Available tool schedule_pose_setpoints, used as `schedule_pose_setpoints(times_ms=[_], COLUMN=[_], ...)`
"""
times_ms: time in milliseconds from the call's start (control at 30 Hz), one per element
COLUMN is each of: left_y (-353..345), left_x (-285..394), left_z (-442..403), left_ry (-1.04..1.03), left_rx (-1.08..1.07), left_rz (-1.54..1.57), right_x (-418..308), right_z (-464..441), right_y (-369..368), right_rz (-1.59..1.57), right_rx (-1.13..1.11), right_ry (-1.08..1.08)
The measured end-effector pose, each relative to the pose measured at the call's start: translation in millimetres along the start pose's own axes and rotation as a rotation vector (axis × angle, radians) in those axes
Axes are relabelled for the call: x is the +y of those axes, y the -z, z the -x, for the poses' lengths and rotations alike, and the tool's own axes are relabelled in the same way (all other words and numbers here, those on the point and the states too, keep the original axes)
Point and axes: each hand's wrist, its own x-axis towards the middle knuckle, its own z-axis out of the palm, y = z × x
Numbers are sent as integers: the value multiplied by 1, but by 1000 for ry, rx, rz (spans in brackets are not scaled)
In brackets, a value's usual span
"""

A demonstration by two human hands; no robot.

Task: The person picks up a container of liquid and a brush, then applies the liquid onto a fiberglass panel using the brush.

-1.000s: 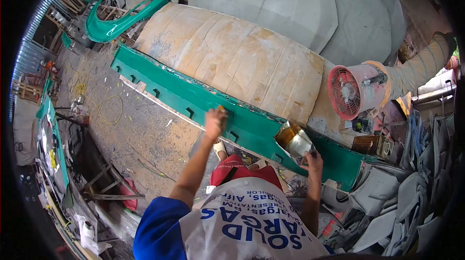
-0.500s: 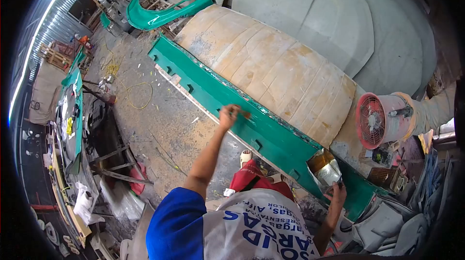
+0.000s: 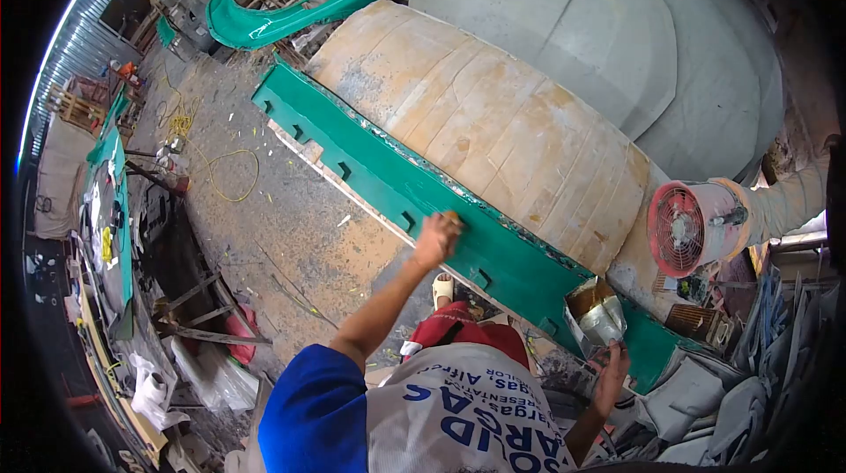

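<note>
My left hand (image 3: 438, 240) is closed on what looks like a small brush (image 3: 453, 217), its orange-brown end showing past my fingers and slightly blurred. It is over the middle of a long, glossy green panel (image 3: 388, 175), which has small dark brackets along its near edge. Whether the bristles touch the green surface, I cannot tell. Farther right, my right hand (image 3: 610, 369) grips the lower side of an open-topped, box-like container (image 3: 603, 323). The container is silvery with a brownish inside and tilts over the panel's right part.
Beyond the panel lies a large tan ribbed mould (image 3: 493, 121), with big grey curved shells (image 3: 573, 24) behind it. A red-rimmed fan (image 3: 683, 226) with a duct stands right. A curved green part (image 3: 264, 28) is at far left, and a yellow cord (image 3: 238, 175) lies on the floor.
My left hand has moved right and slightly toward me along the green panel with the brush. My right hand still holds the container. The whole view has shifted a little.
</note>
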Motion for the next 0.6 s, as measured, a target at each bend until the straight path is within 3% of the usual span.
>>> schedule_pose_setpoints(times_ms=[33, 100, 267, 333, 367, 433, 600], left_y=[7, 22, 27, 58, 71, 93, 34], left_x=[7, 10, -155, -184, -174, -149, -52], left_z=[-7, -18, -39, -47, -52, -57, -6], left_ry=[2, 146, 268, 328, 326, 363, 40], left_rx=[-4, -112, 258, 299, 295, 245, -18], left_rz=[4, 340, 497, 208, 214, -254, -145], right_x=[-1, -4, -18, -16, -18, -18, -13], right_z=[2, 5, -2, -6, -4, -2, -1], right_y=[-3, -7, 5, 13, 13, 15, 14], right_rz=[-9, -8, 17, 30, 17, 4, -22], right_rx=[9, 45, 57, 104, 126, 165, 141], right_ry=[-4, 9, 26, 17, 25, 26, 5])
